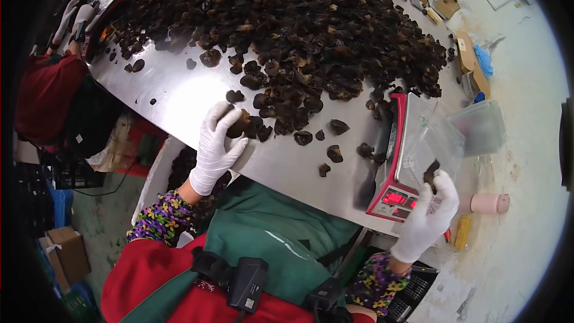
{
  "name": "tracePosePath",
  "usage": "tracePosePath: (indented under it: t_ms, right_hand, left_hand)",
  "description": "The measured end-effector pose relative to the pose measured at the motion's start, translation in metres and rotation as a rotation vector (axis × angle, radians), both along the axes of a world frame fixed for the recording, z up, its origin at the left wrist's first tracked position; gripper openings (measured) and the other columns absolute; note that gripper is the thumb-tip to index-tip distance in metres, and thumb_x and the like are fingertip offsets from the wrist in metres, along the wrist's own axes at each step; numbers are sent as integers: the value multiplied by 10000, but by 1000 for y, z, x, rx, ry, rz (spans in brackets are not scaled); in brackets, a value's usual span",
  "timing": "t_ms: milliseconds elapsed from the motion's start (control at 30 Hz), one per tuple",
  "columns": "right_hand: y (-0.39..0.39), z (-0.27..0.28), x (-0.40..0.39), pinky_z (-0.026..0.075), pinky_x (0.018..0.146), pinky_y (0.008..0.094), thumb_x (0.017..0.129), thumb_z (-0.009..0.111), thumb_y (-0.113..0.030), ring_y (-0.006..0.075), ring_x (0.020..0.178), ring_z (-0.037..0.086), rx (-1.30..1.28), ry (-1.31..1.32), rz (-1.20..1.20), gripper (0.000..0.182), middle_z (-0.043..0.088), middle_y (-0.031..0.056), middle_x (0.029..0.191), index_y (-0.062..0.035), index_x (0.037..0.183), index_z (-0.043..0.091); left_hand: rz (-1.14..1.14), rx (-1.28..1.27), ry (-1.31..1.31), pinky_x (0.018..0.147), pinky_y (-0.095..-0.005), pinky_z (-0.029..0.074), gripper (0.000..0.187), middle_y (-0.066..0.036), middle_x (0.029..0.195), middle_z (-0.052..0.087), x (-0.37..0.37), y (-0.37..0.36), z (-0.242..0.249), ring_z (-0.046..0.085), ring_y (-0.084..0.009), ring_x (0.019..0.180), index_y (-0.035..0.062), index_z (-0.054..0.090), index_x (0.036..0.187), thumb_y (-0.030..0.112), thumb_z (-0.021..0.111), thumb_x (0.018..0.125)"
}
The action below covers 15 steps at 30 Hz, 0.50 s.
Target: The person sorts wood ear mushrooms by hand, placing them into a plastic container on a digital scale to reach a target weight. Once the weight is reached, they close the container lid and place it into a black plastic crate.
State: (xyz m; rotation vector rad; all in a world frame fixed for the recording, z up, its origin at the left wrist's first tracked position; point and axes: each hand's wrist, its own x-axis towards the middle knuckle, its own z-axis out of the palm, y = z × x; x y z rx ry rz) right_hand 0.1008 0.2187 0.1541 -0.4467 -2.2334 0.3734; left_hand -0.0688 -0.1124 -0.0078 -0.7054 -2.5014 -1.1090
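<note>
A large heap of dark brown, fungus-like pieces (287,30) covers the back of the metal table (161,96). At the heap's near left edge, my gloved left hand (216,146) has its fingers curled against a brown piece (239,124); whether it grips the piece is unclear. My gloved right hand (431,212) pinches a small dark piece (430,171) above the near right part of a red scale (391,188). The scale has a lit red display and a clear tray (421,137) on top. Several loose pieces (335,154) lie between my hands.
A co-worker in a red sleeve (48,93) and white gloves is at the far left. Beyond the scale are a clear plastic container (478,128), a pink cylinder (490,203) and a cardboard box (472,63). A white bin (156,173) stands below the table's front edge.
</note>
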Motion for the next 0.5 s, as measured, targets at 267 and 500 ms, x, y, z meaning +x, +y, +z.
tracePosePath:
  t_ms: [267, 500]
  right_hand:
    - [29, -14, 14, 469, 975, 412, 852, 714, -8, 307, 1125, 617, 162, -110, -82, 311, 663, 120, 1199, -45, 1156, 658]
    - [-55, -95, -13, 469, 990, 446, 820, 769, -159, 313, 1169, 591, -79, -336, 402, 385, 637, 105, 1239, -115, 1192, 678]
  left_hand:
    - [-5, -105, -35, 1108, -504, 385, 931, -294, 1536, 347, -28, 19, 4, 443, -460, 1341, 123, 471, 1491, 469, 859, 719]
    - [-181, -82, 17, 1140, -496, 366, 724, -232, 1498, 431, -29, 45, 16, 428, -422, 1384, 116, 543, 1429, 254, 830, 779]
